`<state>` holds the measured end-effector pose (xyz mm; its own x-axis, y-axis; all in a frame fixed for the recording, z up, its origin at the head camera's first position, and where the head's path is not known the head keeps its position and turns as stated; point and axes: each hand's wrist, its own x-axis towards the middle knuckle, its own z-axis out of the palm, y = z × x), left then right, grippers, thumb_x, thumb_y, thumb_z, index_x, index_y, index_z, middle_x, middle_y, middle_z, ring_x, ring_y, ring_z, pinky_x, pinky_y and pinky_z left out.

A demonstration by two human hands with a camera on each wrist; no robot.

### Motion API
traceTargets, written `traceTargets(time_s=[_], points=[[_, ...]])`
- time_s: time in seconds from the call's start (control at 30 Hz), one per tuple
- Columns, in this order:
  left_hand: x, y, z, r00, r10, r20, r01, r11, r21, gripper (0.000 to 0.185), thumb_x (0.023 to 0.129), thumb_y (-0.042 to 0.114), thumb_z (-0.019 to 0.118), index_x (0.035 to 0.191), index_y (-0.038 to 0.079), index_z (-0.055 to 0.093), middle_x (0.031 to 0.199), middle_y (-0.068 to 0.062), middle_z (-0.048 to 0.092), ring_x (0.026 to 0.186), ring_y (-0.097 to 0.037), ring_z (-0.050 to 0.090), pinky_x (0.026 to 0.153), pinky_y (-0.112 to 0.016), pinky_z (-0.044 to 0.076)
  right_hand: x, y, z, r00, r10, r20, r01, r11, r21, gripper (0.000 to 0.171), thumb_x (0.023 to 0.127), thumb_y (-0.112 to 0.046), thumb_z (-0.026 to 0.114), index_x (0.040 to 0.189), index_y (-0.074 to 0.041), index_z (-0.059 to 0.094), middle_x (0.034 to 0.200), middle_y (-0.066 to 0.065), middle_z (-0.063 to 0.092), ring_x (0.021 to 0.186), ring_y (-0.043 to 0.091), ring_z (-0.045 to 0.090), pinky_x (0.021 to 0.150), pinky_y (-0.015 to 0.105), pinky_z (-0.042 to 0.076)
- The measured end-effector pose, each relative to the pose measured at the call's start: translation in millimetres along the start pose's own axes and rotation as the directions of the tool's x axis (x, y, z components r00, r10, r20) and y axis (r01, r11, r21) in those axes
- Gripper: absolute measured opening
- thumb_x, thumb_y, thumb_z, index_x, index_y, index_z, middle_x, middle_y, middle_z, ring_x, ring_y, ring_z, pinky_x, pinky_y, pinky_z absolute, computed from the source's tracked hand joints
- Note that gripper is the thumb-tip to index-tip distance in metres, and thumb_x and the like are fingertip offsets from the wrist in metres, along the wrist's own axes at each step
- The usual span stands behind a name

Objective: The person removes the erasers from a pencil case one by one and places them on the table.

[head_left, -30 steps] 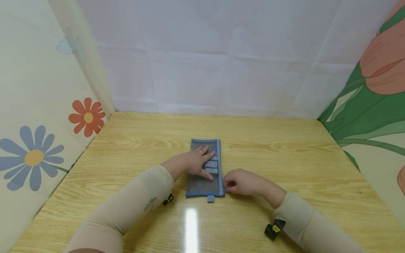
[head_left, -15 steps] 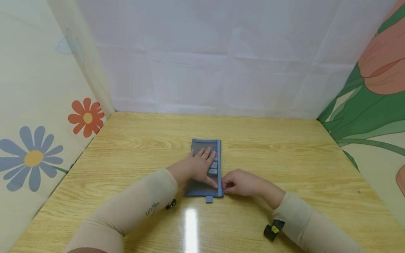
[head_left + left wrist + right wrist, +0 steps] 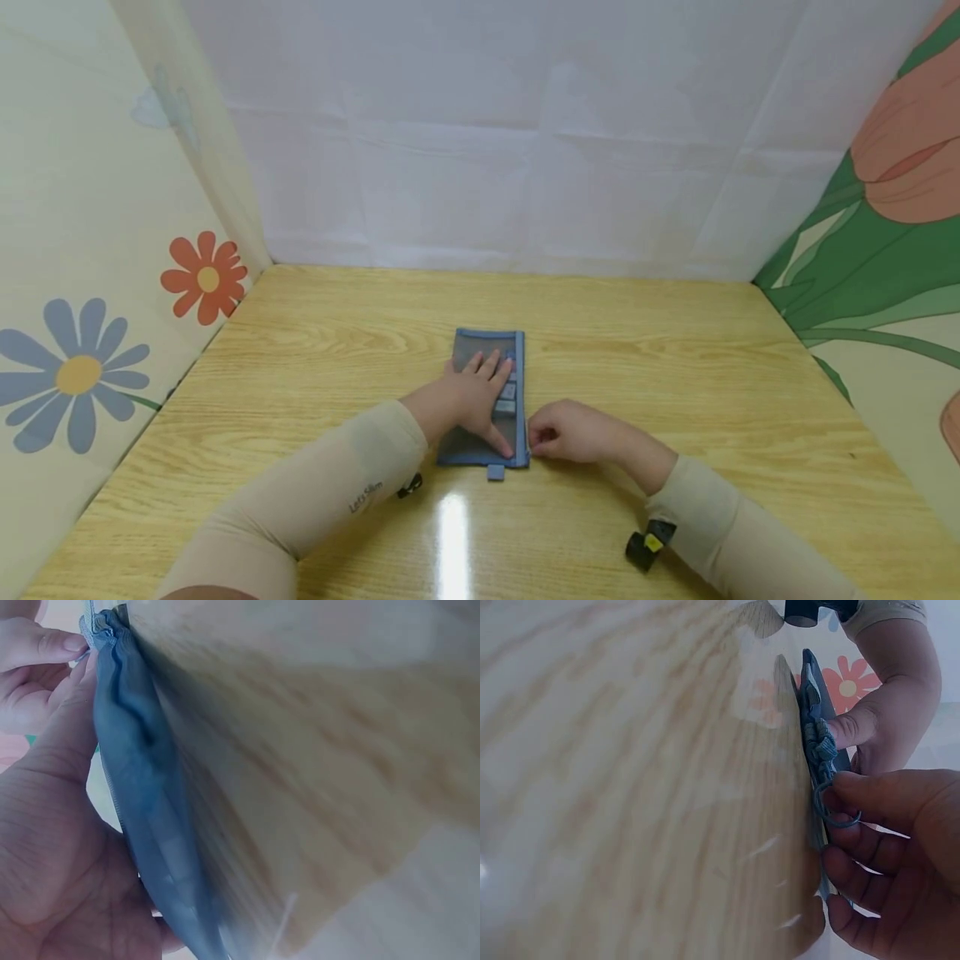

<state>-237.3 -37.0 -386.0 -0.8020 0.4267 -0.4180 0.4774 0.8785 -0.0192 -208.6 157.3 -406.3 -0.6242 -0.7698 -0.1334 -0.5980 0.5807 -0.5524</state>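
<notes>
A: Head view first. Flat blue mesh zip pouch (image 3: 483,400) lying lengthwise on the glossy light-wood table (image 3: 675,392), about mid-table, a short blue tab sticking out of its near end. Small grey blocks visible through the mesh, toward the pouch's right edge.

B: Left hand (image 3: 468,398)?

A: Resting flat across the pouch, fingers straight and spread, thumb reaching down toward the pouch's near right corner. Pressing only; no grip closed around anything.

B: Right hand (image 3: 573,432)?

A: Just right of the pouch's near right corner, fingers curled inward, fingertips at the zip edge. Beige sleeves on both forearms, a small black-and-yellow clip (image 3: 647,546) on the right wrist.

B: Left wrist view?

A: Blurred. Pouch (image 3: 142,817) seen edge-on beside the left palm (image 3: 52,855), cloth bunched at the far end, where the right fingertips (image 3: 45,645) meet it.

B: Right wrist view?

A: Clearer. Right hand (image 3: 892,855) pinching a thin blue ring-shaped zipper pull (image 3: 834,810) between thumb and forefinger, grip narrow and tight on it. Pouch (image 3: 817,735) gathered into ripples just beyond the ring, left thumb (image 3: 855,727) pressed against that edge. Flower-printed wall behind the pouch.
</notes>
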Motion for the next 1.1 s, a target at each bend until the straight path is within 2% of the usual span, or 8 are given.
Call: traceTargets(time_s=[0.17, 0.5, 1.1], points=[[-0.1, 1.2, -1.5, 1.0, -0.01, 0.007, 0.01, 1.0, 0.003, 0.14, 0.042, 0.087, 0.055, 0.148, 0.017, -0.003, 0.153, -0.01, -0.004, 0.138, -0.036, 0.002, 0.104, -0.063, 0.011, -0.5, 1.7, -0.9, 1.0, -0.002, -0.018, 0.002, 1.0, 0.013, 0.016, 0.083, -0.015, 0.065, 0.069, -0.019, 0.059, 0.067, -0.013, 0.053, 0.064, 0.003, 0.048, 0.06, 0.021, 0.043], [-2.2, 2.6, -3.1, 1.0, -0.012, 0.014, 0.012, 1.0, 0.001, 0.139, 0.043, 0.086, 0.056, 0.148, 0.017, -0.003, 0.153, -0.01, -0.005, 0.138, -0.036, 0.001, 0.104, -0.062, 0.01, -1.2, 6.1, -3.9, 0.997, 0.071, -0.039, -0.07, 0.997, 0.029, 0.015, 0.084, -0.018, 0.065, 0.07, -0.022, 0.06, 0.07, -0.013, 0.056, 0.066, 0.005, 0.052, 0.064, 0.024, 0.045], [1.2, 3.7, 0.2, 1.0, -0.028, 0.005, 0.028, 1.0, 0.008, 0.142, 0.04, 0.086, 0.056, 0.148, 0.017, -0.004, 0.152, -0.011, -0.004, 0.138, -0.037, 0.003, 0.104, -0.062, 0.009, -0.6, 9.1, -5.6, 0.996, 0.073, -0.054, -0.071, 0.997, 0.035, 0.015, 0.084, -0.016, 0.064, 0.07, -0.022, 0.06, 0.07, -0.013, 0.057, 0.066, 0.006, 0.052, 0.063, 0.025, 0.046]])
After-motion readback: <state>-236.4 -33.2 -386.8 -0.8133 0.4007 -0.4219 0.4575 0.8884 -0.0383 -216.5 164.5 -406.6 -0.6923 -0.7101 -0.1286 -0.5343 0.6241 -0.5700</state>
